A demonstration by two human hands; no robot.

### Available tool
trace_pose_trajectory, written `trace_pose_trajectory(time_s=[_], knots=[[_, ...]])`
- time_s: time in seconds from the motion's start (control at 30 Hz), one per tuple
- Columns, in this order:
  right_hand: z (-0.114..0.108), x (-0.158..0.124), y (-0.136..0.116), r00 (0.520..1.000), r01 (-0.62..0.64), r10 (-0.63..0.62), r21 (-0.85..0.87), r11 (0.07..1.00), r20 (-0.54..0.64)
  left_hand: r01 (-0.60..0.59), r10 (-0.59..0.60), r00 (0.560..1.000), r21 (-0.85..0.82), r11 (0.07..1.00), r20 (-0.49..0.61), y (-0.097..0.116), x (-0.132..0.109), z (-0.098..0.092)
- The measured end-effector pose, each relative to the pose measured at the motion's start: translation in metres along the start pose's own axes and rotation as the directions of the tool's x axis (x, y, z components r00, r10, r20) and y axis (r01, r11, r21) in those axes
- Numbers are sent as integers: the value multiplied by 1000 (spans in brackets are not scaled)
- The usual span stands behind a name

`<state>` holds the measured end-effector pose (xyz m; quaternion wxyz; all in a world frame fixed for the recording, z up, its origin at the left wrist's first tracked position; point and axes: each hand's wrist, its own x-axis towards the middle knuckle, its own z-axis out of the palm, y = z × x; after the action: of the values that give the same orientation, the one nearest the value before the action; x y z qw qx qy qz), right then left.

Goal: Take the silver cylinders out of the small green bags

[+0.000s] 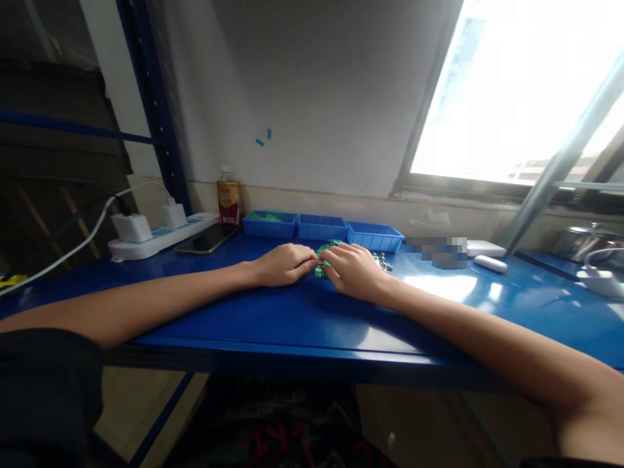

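Note:
My left hand (287, 265) and my right hand (355, 270) meet over the middle of the blue table, fingertips nearly touching. Both are closed in a pinch at one spot; whatever small piece lies between them is too tiny and covered to name. Green see-through plastic pieces (320, 270) lie in a small pile right behind and between the fingers, partly hidden by my right hand. Beyond my right hand sit several small silvery metal parts (383, 262), close to its knuckles.
Three blue bins line the wall: the left bin (270, 228) holds green pieces, then a middle bin (322, 229) and a right bin (374, 238). Leftward are a phone (207, 238), a power strip (163, 237) and a drink bottle (229, 201). A white case (490, 263) lies right.

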<state>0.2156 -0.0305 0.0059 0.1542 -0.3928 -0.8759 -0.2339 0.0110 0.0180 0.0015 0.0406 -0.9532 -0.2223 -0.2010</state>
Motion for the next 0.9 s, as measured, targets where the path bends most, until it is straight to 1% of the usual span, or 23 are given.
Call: trace_pose_trajectory(time_s=[0.1,0.13,0.17,0.2,0.23,0.3,0.33,0.37,0.4,0.43,0.5,0.53,0.57,0.6,0.63,0.7,0.73,0.8,0.87,0.9], knots=[[5,0,1,996,-69,73,76,995,-44,-3,3,1000,-16,1000,-2,-1,-1,0],[7,1,3,994,-81,88,104,991,-61,-2,2,1000,-19,1000,-2,-1,-1,1],[9,2,6,994,-68,77,122,990,-74,0,0,1000,-19,1000,-3,-2,-1,1],[11,3,10,996,-29,40,127,991,-82,2,-2,1000,-13,1000,-6,-2,-1,1],[12,3,14,996,42,-33,114,993,-83,6,-6,1000,-4,1000,-8,-2,-1,1],[13,5,24,979,198,-195,57,979,-52,12,-12,1000,13,1000,-12,-2,-1,1],[13,5,27,969,244,-244,28,969,-33,14,-14,1000,21,1000,-12,-1,-1,2],[11,6,29,964,266,-266,6,964,-16,16,-15,1000,30,999,-12,-1,-1,2],[10,5,29,965,261,-261,-5,965,-11,21,-21,1000,43,999,-15,-1,-1,2],[8,5,27,973,230,-230,-1,973,-23,34,-33,999,62,998,-23,-1,-1,2],[3,3,17,991,110,-104,69,992,-88,98,-91,994,121,988,-67,-1,-1,3],[0,2,10,991,37,-19,137,990,-130,145,-132,987,154,977,-97,-1,-1,3],[-2,0,3,989,-2,33,208,978,-144,194,-173,976,179,964,-129,-2,-1,3],[-4,-1,-4,991,1,34,261,965,-132,238,-210,965,190,953,-154,-2,-1,3],[-6,-2,-11,996,32,-4,289,957,-94,273,-243,955,185,944,-170,-3,-1,3],[-8,-2,-19,996,89,-94,262,961,6,308,-282,944,145,940,-173,-5,-1,4],[-8,-2,-21,994,82,-96,216,973,53,309,-287,943,124,943,-166,-6,-1,4],[-7,0,-20,994,0,-11,98,995,110,279,-262,954,106,955,-148,-7,-1,4],[-4,1,-15,988,-94,91,20,995,126,210,-199,974,102,972,-107,-7,-1,4],[-3,1,-13,985,-113,111,9,994,131,168,-161,984,90,982,-79,-7,-1,4]])
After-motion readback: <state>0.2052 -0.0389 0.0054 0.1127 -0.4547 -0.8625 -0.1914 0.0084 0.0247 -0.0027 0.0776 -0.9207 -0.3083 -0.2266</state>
